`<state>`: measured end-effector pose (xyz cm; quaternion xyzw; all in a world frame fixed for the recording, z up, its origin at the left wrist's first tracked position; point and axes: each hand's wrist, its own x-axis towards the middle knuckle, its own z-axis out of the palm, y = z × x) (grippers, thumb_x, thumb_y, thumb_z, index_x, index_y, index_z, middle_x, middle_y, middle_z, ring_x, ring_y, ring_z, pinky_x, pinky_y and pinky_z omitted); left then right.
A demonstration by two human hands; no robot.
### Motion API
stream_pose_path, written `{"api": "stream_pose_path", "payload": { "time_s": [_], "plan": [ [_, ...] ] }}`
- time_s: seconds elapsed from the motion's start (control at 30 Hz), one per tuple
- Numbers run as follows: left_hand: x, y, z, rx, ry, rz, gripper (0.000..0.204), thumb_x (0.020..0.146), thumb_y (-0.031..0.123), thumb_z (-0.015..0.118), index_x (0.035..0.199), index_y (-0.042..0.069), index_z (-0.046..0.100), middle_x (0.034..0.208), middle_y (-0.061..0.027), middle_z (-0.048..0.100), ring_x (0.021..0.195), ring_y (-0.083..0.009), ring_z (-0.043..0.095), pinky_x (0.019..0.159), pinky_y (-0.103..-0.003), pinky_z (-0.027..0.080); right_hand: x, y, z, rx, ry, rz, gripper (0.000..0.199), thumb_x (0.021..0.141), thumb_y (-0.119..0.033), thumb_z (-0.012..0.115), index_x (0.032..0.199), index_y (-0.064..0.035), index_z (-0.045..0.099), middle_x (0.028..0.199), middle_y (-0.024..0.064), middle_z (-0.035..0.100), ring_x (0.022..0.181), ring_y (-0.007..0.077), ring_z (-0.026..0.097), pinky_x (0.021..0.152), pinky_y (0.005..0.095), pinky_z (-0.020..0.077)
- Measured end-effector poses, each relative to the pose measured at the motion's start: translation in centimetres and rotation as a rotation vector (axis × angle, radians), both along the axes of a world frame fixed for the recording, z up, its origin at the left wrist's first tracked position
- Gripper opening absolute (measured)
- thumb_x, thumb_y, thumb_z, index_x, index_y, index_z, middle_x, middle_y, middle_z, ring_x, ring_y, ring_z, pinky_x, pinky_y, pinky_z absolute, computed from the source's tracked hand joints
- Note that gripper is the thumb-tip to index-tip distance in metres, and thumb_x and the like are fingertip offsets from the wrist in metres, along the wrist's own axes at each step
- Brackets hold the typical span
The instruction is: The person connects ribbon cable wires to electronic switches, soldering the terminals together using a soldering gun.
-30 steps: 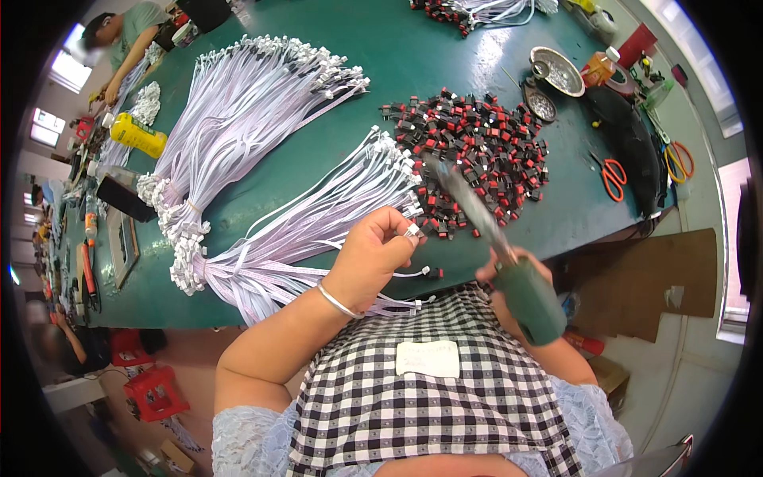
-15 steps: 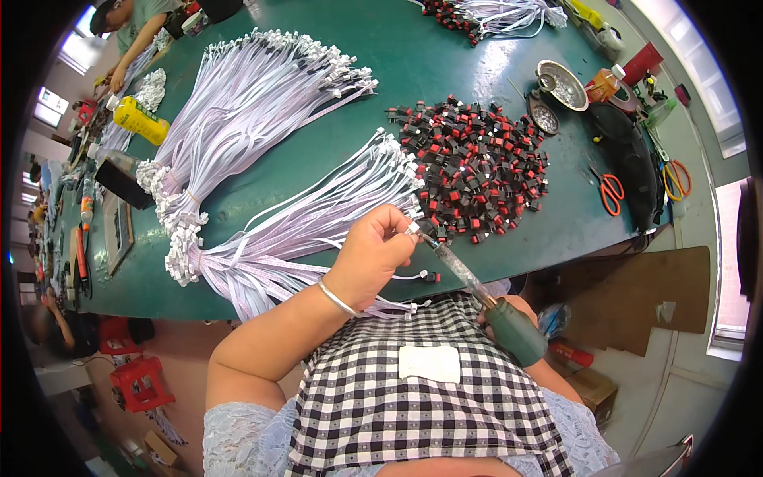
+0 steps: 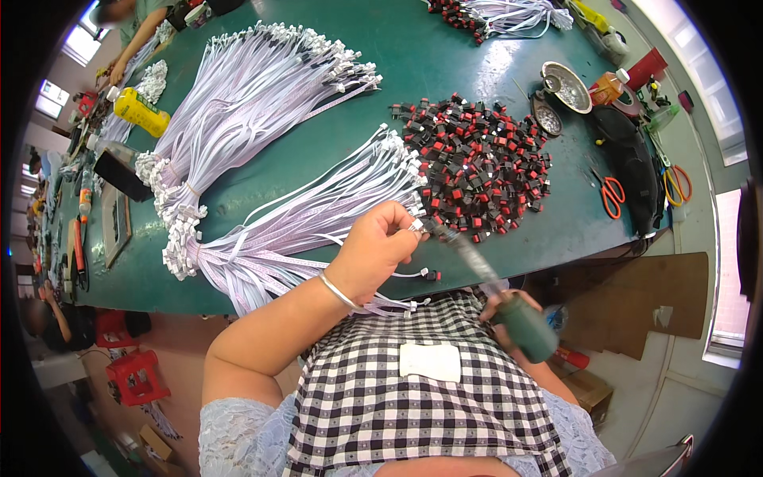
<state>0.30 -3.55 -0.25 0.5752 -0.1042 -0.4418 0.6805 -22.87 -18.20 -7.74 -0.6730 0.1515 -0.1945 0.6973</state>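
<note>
The left hand (image 3: 385,238), a silver bangle (image 3: 340,293) on its wrist, has thumb and forefinger pinched together on a small white plastic connector (image 3: 416,226), above the near edge of the green tabletop (image 3: 566,213). The right hand (image 3: 509,306) is curled round the dark green handle of a metal-barrelled soldering iron (image 3: 531,330); blur hides the exact finger placement. The iron slants far and left, its tip near the connector; whether they touch, I cannot tell.

Left of the connector, a bundle of flat white cables with white end plugs (image 3: 318,215) fans out; farther left lies a larger, banded bundle of similar white cables (image 3: 246,95). Just beyond the connector, to the right, spreads a heap of small black-and-red switches (image 3: 477,167).

At far left, a yellow plastic bottle (image 3: 141,113) carries dark print, too small to read. On the black-and-white checked apron (image 3: 381,405) sits a white rectangular patch (image 3: 429,362); any marks on it are too faint to make out. Orange-handled scissors (image 3: 606,186) lie right of the heap.
</note>
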Motion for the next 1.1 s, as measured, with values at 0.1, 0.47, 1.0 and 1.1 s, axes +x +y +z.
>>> {"api": "stream_pose_path", "payload": {
  "time_s": [0.1,0.47,1.0,1.1],
  "plan": [
    [-0.1,0.0,0.4,-0.010,0.006,-0.030,0.007,0.080,0.008,0.055,0.079,0.006,0.049,0.075,-0.0012,0.053,0.056,-0.0047,0.043,0.050,-0.017,0.034,3.1,-0.3,4.2,0.119,0.079,-0.079,0.034,0.089,-0.030,0.040,0.104,-0.0009,0.047,0.076,0.0084,0.057,0.070,0.0163,0.057,0.069,0.0300,0.0473],
    [-0.7,1.1,1.9,0.037,0.033,-0.221,0.008,0.077,0.003,0.057,0.081,0.007,0.051,0.078,0.0012,0.053,0.066,-0.0052,0.048,0.058,-0.017,0.038,10.5,1.9,6.4,-0.077,0.050,0.040,0.023,0.074,0.000,0.060,0.097,-0.0023,0.055,0.087,0.0027,0.057,0.074,0.0093,0.054,0.065,0.0231,0.0449],
    [-1.3,1.0,1.6,-0.053,0.044,-0.123,0.023,0.072,-0.007,0.060,0.087,0.005,0.047,0.085,-0.0012,0.051,0.076,-0.0061,0.050,0.069,-0.019,0.041,9.9,2.9,5.8,0.036,0.082,-0.021,0.020,0.074,-0.002,0.061,0.093,-0.0025,0.054,0.080,0.0025,0.054,0.069,0.0088,0.051,0.061,0.0232,0.0423],
    [-1.3,1.0,1.4,-0.031,0.021,-0.121,0.023,0.072,-0.007,0.060,0.088,0.004,0.047,0.085,-0.0016,0.052,0.075,-0.0061,0.051,0.068,-0.018,0.042,9.9,2.7,5.3,-0.111,0.001,-0.037,0.023,0.072,-0.001,0.062,0.093,-0.0027,0.053,0.081,0.0041,0.053,0.071,0.0112,0.052,0.063,0.0244,0.0432]
  ]
}}
